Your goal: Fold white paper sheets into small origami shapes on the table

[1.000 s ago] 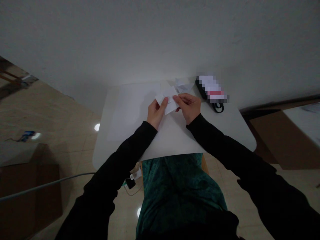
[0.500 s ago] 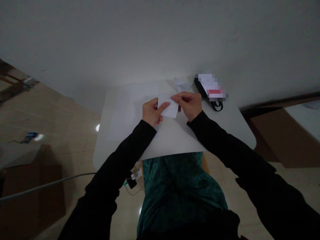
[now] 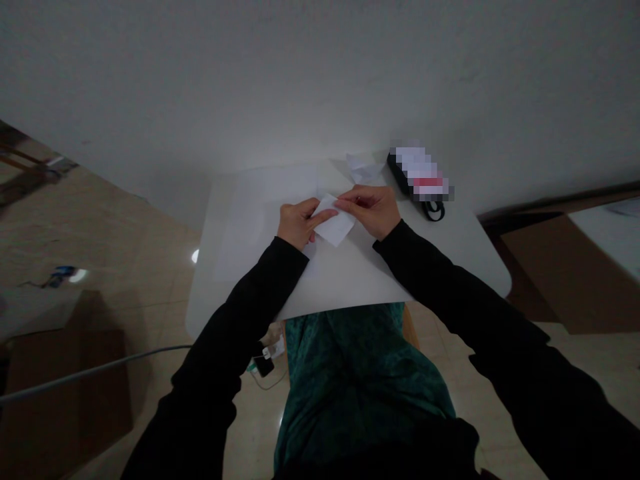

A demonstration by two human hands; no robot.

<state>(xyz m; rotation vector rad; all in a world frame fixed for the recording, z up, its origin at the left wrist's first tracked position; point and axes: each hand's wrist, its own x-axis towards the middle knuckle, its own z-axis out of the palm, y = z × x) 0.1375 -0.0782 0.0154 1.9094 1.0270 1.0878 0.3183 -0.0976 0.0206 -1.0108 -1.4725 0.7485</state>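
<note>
A small folded white paper (image 3: 336, 225) is held just above a white table (image 3: 250, 267), between both of my hands. My left hand (image 3: 296, 223) pinches its left edge, thumb on top. My right hand (image 3: 376, 209) grips its upper right corner with closed fingers. The paper is tilted, its lower corner pointing toward me. Another folded white paper piece (image 3: 361, 167) lies on the table beyond my right hand.
A black object with a pixelated label (image 3: 419, 179) and black scissors handles (image 3: 435, 211) lie at the table's far right. A white wall stands behind. A grey cable (image 3: 90, 370) and a charger (image 3: 267, 355) are on the tiled floor at the left.
Both hands have come slightly nearer and lower with the paper. The paper has turned from a raised, spread shape to a flatter, tilted fold.
</note>
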